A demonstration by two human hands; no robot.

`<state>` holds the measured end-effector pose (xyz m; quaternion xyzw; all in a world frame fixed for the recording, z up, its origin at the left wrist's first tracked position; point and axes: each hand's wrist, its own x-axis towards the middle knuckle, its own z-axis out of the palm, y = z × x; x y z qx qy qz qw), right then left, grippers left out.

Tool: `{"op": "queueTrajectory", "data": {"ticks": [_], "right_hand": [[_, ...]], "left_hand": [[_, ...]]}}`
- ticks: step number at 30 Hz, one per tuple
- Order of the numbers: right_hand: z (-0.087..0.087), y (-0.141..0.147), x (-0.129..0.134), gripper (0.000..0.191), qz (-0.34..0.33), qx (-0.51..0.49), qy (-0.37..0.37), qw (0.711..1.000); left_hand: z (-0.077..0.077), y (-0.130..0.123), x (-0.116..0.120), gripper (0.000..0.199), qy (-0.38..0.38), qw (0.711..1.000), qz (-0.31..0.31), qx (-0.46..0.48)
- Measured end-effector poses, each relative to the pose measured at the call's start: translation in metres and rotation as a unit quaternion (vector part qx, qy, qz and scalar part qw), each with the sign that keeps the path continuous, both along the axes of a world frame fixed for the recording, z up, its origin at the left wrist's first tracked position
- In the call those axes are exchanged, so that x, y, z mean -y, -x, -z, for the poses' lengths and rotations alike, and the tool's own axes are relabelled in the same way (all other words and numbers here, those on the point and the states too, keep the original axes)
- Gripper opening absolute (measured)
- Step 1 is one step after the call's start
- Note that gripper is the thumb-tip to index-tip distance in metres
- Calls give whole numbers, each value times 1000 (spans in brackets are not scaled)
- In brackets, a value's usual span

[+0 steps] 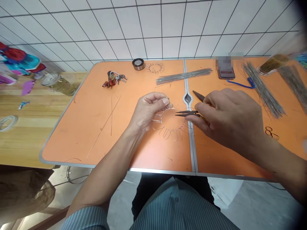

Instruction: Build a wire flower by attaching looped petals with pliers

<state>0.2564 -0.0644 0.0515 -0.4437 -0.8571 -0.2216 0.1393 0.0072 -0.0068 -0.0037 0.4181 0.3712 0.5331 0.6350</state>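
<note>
My left hand pinches the upper left edge of a wire ring, which has thin wire loops fanning outward all round it. In my right hand is a pair of needle-nose pliers, gripped with the jaws slightly apart and pointing left. The jaw tips reach over the right part of the ring; whether they touch its wire I cannot tell. A second dark pointed tool tip sticks out above my right index finger, its other end hidden by the hand.
Behind my hands lie a bundle of straight wires, a tape roll, another looped wire ring and keys. To the right are a phone, thicker wire bundles and a jar. Two loose wires lie left.
</note>
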Motion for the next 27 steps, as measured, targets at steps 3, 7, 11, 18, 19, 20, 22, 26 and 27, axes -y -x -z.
{"op": "queueTrajectory", "data": {"ticks": [3,7,11,18,19,20,22,26,27], "right_hand": [[-1,0,1,56,-22,30,-61,997],[-3,0,0,57,-50,47,-155,986],[-3,1,-2,55,-37,51,-152,986],[0,6,-10,64,-36,58,-165,984],[0,6,-10,64,-25,54,-138,989],[0,7,-10,64,-13,48,-102,994],[-1,7,-10,63,4,30,-46,998],[2,6,-10,62,-11,47,-92,995],[3,6,-11,62,-18,54,-120,991]], "left_hand": [[-2,-2,1,38,2,1000,1,5],[-1,-2,1,37,-1,1000,4,2],[0,-3,1,35,-10,1000,5,4],[1,-2,0,33,-14,1000,1,-6],[1,-2,0,33,-14,1000,1,-7],[1,-2,0,33,-15,1000,1,-8],[1,-2,0,34,-16,1000,3,-11],[0,-2,1,37,-14,1000,1,-27],[0,-2,1,37,-14,999,1,-31]]}}
